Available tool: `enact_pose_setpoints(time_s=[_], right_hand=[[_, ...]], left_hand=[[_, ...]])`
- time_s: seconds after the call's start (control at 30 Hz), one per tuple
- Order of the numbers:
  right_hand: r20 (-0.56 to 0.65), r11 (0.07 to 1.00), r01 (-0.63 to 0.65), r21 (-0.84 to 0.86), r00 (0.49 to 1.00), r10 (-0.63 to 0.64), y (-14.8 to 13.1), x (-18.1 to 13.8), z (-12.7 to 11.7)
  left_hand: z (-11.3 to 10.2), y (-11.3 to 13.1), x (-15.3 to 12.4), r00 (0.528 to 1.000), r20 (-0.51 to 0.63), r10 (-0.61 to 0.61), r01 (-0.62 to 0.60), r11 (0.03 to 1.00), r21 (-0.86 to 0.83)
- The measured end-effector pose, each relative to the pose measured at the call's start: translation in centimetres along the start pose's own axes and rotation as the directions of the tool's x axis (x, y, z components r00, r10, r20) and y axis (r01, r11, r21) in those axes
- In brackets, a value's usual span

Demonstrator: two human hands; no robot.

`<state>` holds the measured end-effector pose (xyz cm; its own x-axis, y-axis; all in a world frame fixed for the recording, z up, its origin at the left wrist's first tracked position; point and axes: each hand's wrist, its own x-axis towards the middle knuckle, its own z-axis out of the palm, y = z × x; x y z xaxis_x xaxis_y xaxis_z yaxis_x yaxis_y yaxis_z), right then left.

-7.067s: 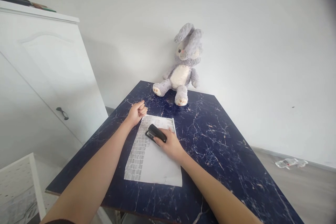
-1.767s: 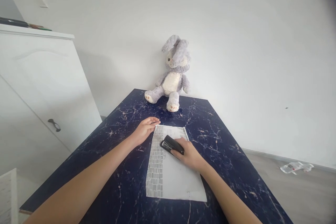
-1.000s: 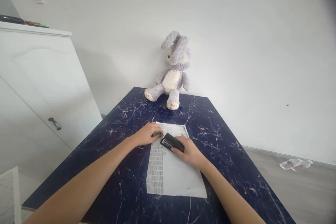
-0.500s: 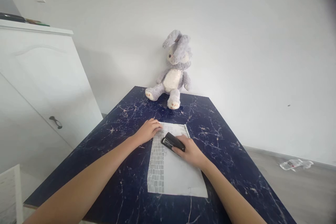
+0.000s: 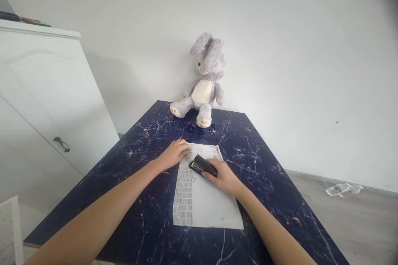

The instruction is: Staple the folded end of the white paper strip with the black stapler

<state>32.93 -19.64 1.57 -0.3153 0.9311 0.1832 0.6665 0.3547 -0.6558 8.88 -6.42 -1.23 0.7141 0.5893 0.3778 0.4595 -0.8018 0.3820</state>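
A black stapler [image 5: 203, 165] is in my right hand [image 5: 222, 175], its fingers and thumb wrapped round the body. The stapler lies at a slant over the upper part of a white sheet of paper [image 5: 214, 205], its front end pointing left. Down the sheet's left side runs a band of grey brick-like marks, with small staple-like marks near the bottom right. My left hand [image 5: 174, 153] rests at the paper's upper left edge, fingers stretched out and lying on it. Whether the stapler's jaws touch the paper I cannot tell.
The paper lies on a dark blue marbled table [image 5: 139, 215]. A grey plush rabbit [image 5: 203, 91] sits at its far end against the wall. A white cabinet [image 5: 40, 91] stands to the left. Clear plastic packaging [image 5: 343, 189] lies on the floor at right.
The whole view has shifted slightly, so everything sits a little further left and higher. Both hands and the stapler keep nearly the same place on the paper.
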Motion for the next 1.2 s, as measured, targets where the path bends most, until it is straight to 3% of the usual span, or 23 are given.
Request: enact_pose_setpoints(time_s=[0.13,0.23,0.37,0.5,1.2], right_hand=[[0.005,1.000,-0.006,-0.003,1.000,0.006,-0.1,-0.1,-0.1],[0.014,1.000,-0.013,-0.002,1.000,0.014,0.0,-0.2,-0.1],[0.030,1.000,-0.028,-0.006,0.999,0.029,0.0,-0.2,-0.2],[0.026,0.999,-0.034,0.001,0.999,0.034,-0.1,-0.2,-0.1],[0.017,0.999,-0.030,0.021,0.999,0.029,-0.3,-0.2,-0.1]], left_hand=[[-0.2,-0.9,0.2,0.999,-0.046,-0.022,0.022,1.000,-0.013],[-1.5,-3.2,-0.2,0.983,-0.161,-0.093,0.097,0.995,0.017],[-3.2,-7.4,-1.3,0.871,-0.378,-0.313,0.353,0.935,0.039],[-3.2,-9.6,-2.0,0.809,-0.409,-0.421,0.492,0.867,0.081],[-2.9,-8.9,-2.0,0.777,-0.457,-0.434,0.521,0.850,0.079]])
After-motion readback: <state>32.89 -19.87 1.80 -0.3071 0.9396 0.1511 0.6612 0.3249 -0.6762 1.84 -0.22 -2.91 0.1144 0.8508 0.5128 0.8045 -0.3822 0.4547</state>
